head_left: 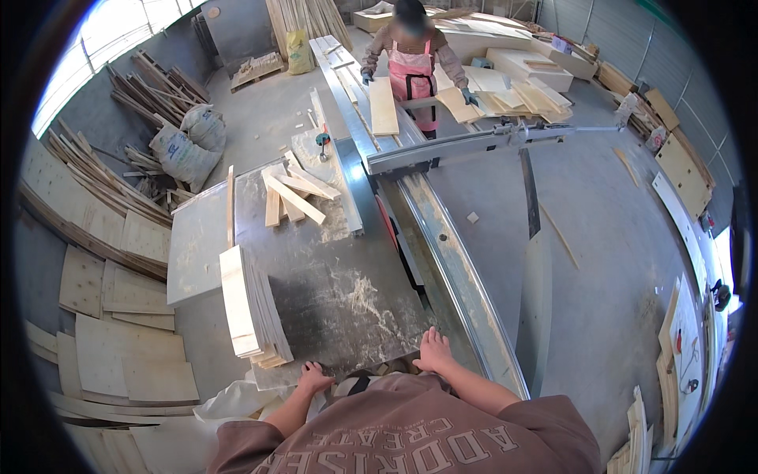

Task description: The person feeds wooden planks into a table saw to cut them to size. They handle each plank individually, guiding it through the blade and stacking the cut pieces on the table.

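Observation:
My left hand [316,378] rests at the near edge of a grey metal saw table [332,316], its fingers laid on the edge and holding nothing. Farther right, my right hand [433,349] lies on the same edge with fingers apart, just short of the slot in line with the black-and-red saw guard [400,245]. A tall stack of pale wooden boards [245,304] stands at the table's left, beyond my left hand. Loose short wood strips [296,193] lie crossed on the far part, and sawdust [363,296] is scattered over the metal.
Across the machine, a person in a pink apron [412,75] stands with one gloved hand near a board [384,107]. A long metal crossbar [466,150] spans the sliding rail [458,268]. White sacks [185,150] and stacked plywood [134,355] line the left side.

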